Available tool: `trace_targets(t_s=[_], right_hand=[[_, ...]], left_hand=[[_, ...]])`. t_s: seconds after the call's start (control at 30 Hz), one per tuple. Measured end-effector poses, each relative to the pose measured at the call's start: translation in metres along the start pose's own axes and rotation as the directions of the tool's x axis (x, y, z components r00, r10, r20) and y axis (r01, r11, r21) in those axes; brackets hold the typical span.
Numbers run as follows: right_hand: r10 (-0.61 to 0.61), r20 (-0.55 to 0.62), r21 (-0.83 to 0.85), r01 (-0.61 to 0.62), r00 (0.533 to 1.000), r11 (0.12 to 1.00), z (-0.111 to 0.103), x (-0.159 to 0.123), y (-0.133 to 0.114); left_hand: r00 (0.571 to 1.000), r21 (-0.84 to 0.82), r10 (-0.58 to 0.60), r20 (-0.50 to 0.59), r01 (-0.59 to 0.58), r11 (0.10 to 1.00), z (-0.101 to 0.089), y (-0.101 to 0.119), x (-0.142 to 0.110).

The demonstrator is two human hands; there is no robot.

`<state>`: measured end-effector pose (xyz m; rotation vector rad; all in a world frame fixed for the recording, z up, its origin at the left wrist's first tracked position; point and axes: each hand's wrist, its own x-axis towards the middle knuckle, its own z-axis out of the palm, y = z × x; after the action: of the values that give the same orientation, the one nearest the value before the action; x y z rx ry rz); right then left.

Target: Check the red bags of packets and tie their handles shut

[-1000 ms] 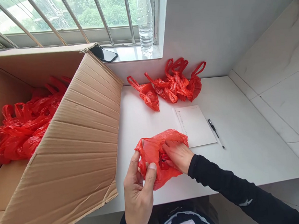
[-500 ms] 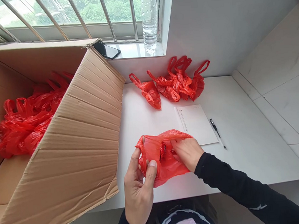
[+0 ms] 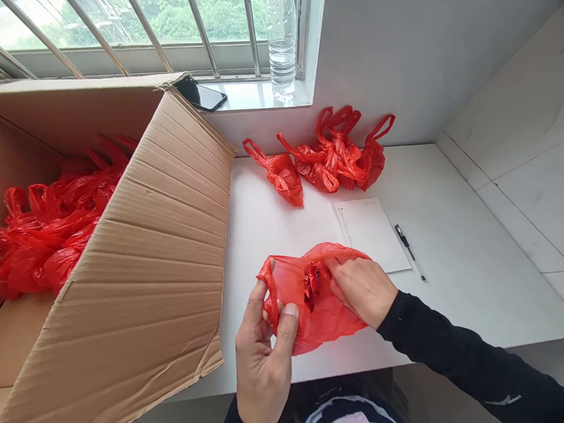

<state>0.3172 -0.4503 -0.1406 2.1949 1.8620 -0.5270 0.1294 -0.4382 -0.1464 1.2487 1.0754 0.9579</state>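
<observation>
Above the front part of the white table (image 3: 465,276), an opened red plastic bag (image 3: 319,328) is stretched between my hands. My left hand (image 3: 267,354) pinches its left rim between thumb and fingers. Inside the bag lies a shiny dark-red wrapped item (image 3: 311,283), its kind unclear. My right hand (image 3: 362,286) reaches into the bag from the right with fingers curled; their tips are hidden, so what they grip cannot be made out.
To the left, a large cardboard box (image 3: 163,245) holds several tied red bags (image 3: 56,234). More knotted red bags (image 3: 336,159) rest against the wall. A notebook (image 3: 373,234) and pen (image 3: 410,251) lie behind my right hand. On the sill are a phone (image 3: 211,98) and water bottle (image 3: 282,57).
My right hand has shifted slightly right, and the bag's right edge has moved with it. More of the shiny wrapped item shows inside. The left hand keeps its pinch.
</observation>
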Motion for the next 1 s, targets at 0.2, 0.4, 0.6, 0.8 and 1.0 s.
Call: trace_targets(t_s=[0.2, 0.4, 0.6, 0.8, 1.0], right_hand=[[0.017, -0.031, 0.076, -0.015, 0.999, 0.997, -0.002, -0.004, 0.001], [0.004, -0.047, 0.161, 0.004, 0.999, 0.987, -0.009, -0.016, 0.013], [0.026, -0.219, 0.253, 0.031, 0.975, 0.967, -0.007, -0.016, 0.009], [0.014, -0.098, 0.263, 0.013, 0.995, 0.965, 0.009, -0.008, 0.009], [-0.118, -0.396, 0.353, 0.270, 0.911, 0.896, -0.005, -0.036, 0.028]], left_hand=[[0.999, -0.018, 0.037, 0.011, -0.037, 0.999, 0.004, 0.003, 0.002], [0.999, -0.042, 0.037, -0.011, -0.037, 0.998, 0.005, 0.006, 0.001], [0.998, -0.031, 0.061, -0.010, -0.061, 0.998, 0.009, 0.009, 0.001], [0.994, -0.032, 0.111, 0.017, -0.110, 0.993, 0.010, 0.004, 0.001], [0.988, 0.051, 0.150, -0.026, -0.149, 0.988, 0.004, 0.012, 0.004]])
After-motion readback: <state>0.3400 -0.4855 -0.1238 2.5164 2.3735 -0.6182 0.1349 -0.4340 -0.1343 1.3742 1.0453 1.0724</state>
